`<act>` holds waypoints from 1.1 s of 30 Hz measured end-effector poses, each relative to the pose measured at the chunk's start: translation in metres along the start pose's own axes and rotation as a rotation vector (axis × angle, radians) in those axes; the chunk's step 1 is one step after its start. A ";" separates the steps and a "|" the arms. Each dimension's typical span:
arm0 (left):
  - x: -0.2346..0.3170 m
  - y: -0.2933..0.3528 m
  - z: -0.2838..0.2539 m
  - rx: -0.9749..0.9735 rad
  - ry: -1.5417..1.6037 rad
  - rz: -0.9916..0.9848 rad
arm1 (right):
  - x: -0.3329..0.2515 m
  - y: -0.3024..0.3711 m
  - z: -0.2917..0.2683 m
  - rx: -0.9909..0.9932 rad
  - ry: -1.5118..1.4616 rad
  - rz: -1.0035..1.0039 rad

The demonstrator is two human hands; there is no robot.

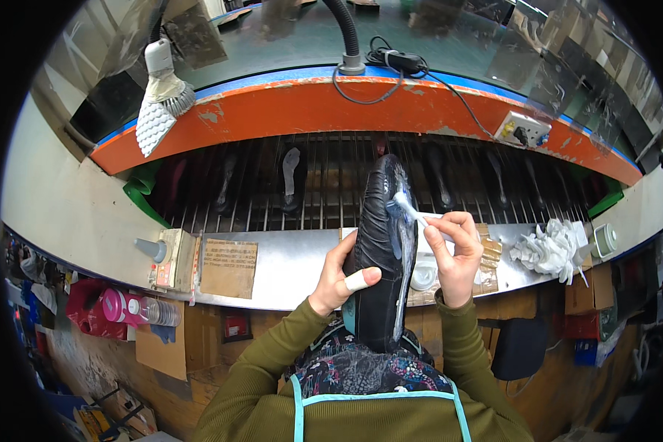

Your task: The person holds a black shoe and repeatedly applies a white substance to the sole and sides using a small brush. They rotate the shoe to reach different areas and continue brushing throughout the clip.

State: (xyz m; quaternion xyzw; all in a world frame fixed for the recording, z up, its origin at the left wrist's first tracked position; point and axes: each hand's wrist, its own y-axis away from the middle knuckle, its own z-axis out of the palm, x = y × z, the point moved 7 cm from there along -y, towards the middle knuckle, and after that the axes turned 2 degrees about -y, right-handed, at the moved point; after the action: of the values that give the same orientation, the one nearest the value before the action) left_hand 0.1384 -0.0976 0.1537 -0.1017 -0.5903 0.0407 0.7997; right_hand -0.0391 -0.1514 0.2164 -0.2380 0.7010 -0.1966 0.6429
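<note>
A long black shoe upper (374, 276), wrinkled near its toe end, stands in front of me with its toe pointing away. My left hand (342, 278) is closed on its left side, with white tape round the thumb. In my right hand (457, 254) a small white brush (408, 205) is pinched between thumb and fingers. Its tip touches the right edge of the upper, where a whitish wet streak runs lengthwise. Partly hidden behind the right hand is a round white container (423, 277) on the metal ledge. A patterned apron lies under the upper's near end.
Beyond the metal ledge (287, 258), a rod conveyor (331, 184) carries several dark shoe parts. An orange beam (287, 109) crosses above it, with a hanging lamp (160, 103) at left. Crumpled white gloves (549, 249) lie right; a cardboard piece (229, 269) lies left.
</note>
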 end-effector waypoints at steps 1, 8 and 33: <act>0.002 0.001 -0.001 -0.001 -0.027 0.012 | -0.002 -0.005 0.002 0.000 0.012 -0.023; 0.013 0.006 -0.009 0.003 -0.101 0.066 | -0.003 -0.036 0.008 0.035 0.013 -0.075; 0.011 -0.015 -0.007 -0.018 -0.003 -0.164 | 0.008 -0.031 -0.011 -0.192 0.139 -0.206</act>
State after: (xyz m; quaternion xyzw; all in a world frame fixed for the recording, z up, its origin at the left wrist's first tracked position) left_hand 0.1474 -0.1111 0.1653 -0.0601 -0.5982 -0.0298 0.7986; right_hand -0.0479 -0.1810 0.2289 -0.3546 0.7312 -0.2096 0.5437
